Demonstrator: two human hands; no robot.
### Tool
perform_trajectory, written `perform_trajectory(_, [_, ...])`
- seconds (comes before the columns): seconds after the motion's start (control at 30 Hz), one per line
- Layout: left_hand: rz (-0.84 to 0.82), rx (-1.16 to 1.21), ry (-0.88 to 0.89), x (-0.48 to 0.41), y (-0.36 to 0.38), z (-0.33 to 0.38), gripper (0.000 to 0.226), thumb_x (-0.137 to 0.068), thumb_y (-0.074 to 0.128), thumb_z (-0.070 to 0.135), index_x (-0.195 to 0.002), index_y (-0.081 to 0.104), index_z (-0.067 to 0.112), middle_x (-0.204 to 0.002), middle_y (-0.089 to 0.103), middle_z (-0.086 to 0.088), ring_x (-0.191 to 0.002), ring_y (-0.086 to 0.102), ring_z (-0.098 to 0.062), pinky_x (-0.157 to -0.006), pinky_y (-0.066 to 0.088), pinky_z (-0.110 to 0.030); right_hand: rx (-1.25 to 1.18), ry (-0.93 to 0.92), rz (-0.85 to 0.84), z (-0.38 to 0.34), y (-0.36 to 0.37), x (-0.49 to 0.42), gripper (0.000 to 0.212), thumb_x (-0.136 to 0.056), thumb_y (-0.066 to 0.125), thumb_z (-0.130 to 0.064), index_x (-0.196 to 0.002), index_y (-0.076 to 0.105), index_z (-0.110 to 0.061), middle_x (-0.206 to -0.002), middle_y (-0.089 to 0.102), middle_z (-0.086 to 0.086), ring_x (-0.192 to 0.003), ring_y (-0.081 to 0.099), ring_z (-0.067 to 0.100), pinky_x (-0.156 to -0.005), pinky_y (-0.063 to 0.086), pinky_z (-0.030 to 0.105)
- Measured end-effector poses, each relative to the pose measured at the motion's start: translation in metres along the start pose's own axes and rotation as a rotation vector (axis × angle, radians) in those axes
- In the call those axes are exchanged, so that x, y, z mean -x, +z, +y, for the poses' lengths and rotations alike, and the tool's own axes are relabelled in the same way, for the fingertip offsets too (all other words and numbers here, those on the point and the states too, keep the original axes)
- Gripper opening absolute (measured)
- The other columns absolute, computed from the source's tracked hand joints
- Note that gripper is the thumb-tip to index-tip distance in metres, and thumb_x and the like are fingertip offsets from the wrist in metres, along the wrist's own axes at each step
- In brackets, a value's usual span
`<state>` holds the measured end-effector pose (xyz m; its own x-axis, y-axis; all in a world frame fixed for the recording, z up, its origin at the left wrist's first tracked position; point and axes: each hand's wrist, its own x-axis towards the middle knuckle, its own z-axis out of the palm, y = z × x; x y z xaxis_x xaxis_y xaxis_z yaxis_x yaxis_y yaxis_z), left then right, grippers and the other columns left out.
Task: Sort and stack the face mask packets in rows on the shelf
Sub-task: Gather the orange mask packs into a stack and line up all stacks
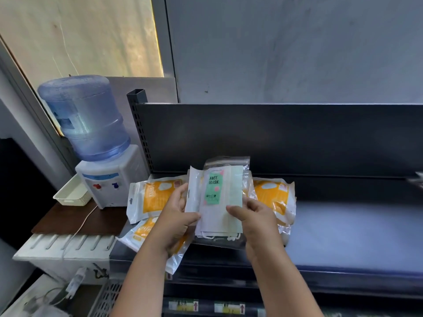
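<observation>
Left hand (pixel 177 217), right hand (pixel 257 216) pinch green packet (pixel 214 191) (orange packets (pixel 273 195) partly hidden).

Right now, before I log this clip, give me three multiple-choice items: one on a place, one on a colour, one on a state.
1. Beside the shelf, the water dispenser stands: A left; B right; C on it.
2. The held packet has a label that is: A orange; B green; C blue.
3. The held packet is gripped by: A the left hand and right hand; B one hand; C neither.
Key: 1 A, it sits past the shelf's left upright; 2 B, a green FACE MASK strip; 3 A, both thumbs press its front.
</observation>
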<state>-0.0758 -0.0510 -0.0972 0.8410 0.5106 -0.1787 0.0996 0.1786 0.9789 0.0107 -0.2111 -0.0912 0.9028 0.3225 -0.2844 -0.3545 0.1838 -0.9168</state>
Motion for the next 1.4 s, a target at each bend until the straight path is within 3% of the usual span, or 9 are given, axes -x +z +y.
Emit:
perform_trajectory(0.13, [0.068, 0.136, 0.032, -0.002, 0.002, 0.0, 0.059, -0.088, 0.072, -0.009, -0.136, 0.058, 0.023, -0.119, 0.078, -0.011, -0.104, 0.077, -0.034, -0.071, 0.065, -0.041, -0.085, -0.15, 0.062, -0.014, -0.015, 0.006, 0.027, -0.094, 0.068, 0.004, -0.112, 0.076, -0.016, -0.102, 0.082, 0.005, -0.091, 0.079, 0.021, -0.073, 0.066, 0.038])
perform_trajectory(0.37, [0.197, 0.479, 0.043, -0.01, 0.006, 0.011, 0.047, -0.092, 0.069, 0.01, -0.135, 0.06, -0.007, -0.129, 0.068, -0.031, -0.105, 0.072, -0.041, -0.102, 0.055, -0.056, -0.245, -0.216, 0.19, -0.052, -0.092, -0.002, 0.026, -0.102, 0.059, -0.005, -0.126, 0.065, -0.012, -0.114, 0.079, 0.009, -0.094, 0.079, 0.023, -0.063, 0.064, 0.032])
perform_trajectory(0.53, [0.185, 0.538, 0.119, -0.001, 0.049, 0.029, 0.022, -0.102, 0.06, 0.023, -0.114, 0.076, 0.013, -0.109, 0.081, -0.008, -0.096, 0.079, -0.022, -0.082, 0.063, -0.042, -0.256, -0.218, 0.15, -0.06, -0.141, -0.007, 0.036, -0.096, 0.057, 0.006, -0.127, 0.066, -0.011, -0.114, 0.078, 0.014, -0.091, 0.079, 0.027, -0.059, 0.063, 0.032])
perform_trajectory(0.73, [0.22, 0.534, 0.166, 0.007, 0.122, 0.034, 0.041, -0.105, 0.057, 0.034, -0.141, 0.064, 0.015, -0.129, 0.075, -0.011, -0.12, 0.071, -0.03, -0.102, 0.054, -0.053, -0.23, -0.221, 0.075, -0.084, -0.209, -0.013, 0.042, -0.1, 0.054, 0.003, -0.136, 0.06, -0.018, -0.104, 0.082, 0.002, -0.082, 0.078, 0.014, -0.066, 0.065, 0.032])
perform_trajectory(1.03, [0.462, 0.561, 0.054, 0.022, 0.255, 0.006, 0.026, -0.098, 0.066, 0.033, -0.118, 0.074, 0.018, -0.105, 0.082, -0.008, -0.097, 0.077, -0.028, -0.084, 0.061, -0.048, -0.182, -0.106, 0.059, -0.133, -0.355, -0.011, 0.032, -0.101, 0.054, 0.0, -0.127, 0.065, -0.016, -0.106, 0.078, 0.011, -0.07, 0.075, 0.014, -0.052, 0.059, 0.026])
perform_trajectory(1.1, [0.485, 0.622, 0.03, 0.024, 0.273, -0.004, 0.018, -0.091, 0.062, 0.03, -0.096, 0.076, 0.019, -0.084, 0.08, -0.004, -0.075, 0.075, -0.025, -0.072, 0.059, -0.039, -0.181, -0.094, 0.074, -0.138, -0.38, -0.011, 0.033, -0.101, 0.054, 0.0, -0.125, 0.068, -0.018, -0.096, 0.08, 0.005, -0.07, 0.074, 0.015, -0.051, 0.059, 0.026])
perform_trajectory(1.2, [0.59, 0.762, 0.025, 0.023, 0.292, -0.015, 0.014, -0.074, 0.05, 0.021, -0.06, 0.046, 0.024, -0.053, 0.052, 0.004, -0.045, 0.044, -0.017, -0.049, 0.037, -0.024, -0.159, -0.068, 0.102, -0.141, -0.403, -0.011, 0.033, -0.098, 0.051, 0.004, -0.115, 0.072, -0.015, -0.088, 0.079, 0.007, -0.074, 0.071, 0.025, -0.048, 0.058, 0.029])
perform_trajectory(1.27, [0.547, 0.764, 0.0, 0.021, 0.306, -0.019, 0.025, -0.087, 0.046, 0.014, -0.065, 0.054, 0.022, -0.056, 0.059, 0.006, -0.04, 0.051, -0.013, -0.047, 0.043, -0.019, -0.139, -0.056, 0.103, -0.143, -0.412, -0.012, 0.037, -0.093, 0.045, 0.008, -0.108, 0.073, -0.012, -0.09, 0.075, 0.011, -0.074, 0.069, 0.027, -0.047, 0.054, 0.03])
perform_trajectory(1.4, [0.325, 0.674, -0.062, 0.007, 0.34, -0.016, 0.027, -0.105, 0.044, 0.015, -0.105, 0.07, 0.013, -0.075, 0.081, -0.002, -0.074, 0.076, -0.018, -0.079, 0.055, -0.037, -0.062, -0.084, 0.132, -0.155, -0.419, -0.023, 0.05, -0.088, 0.041, 0.011, -0.109, 0.076, -0.019, -0.083, 0.078, 0.0, -0.065, 0.071, 0.016, -0.056, 0.052, 0.031])
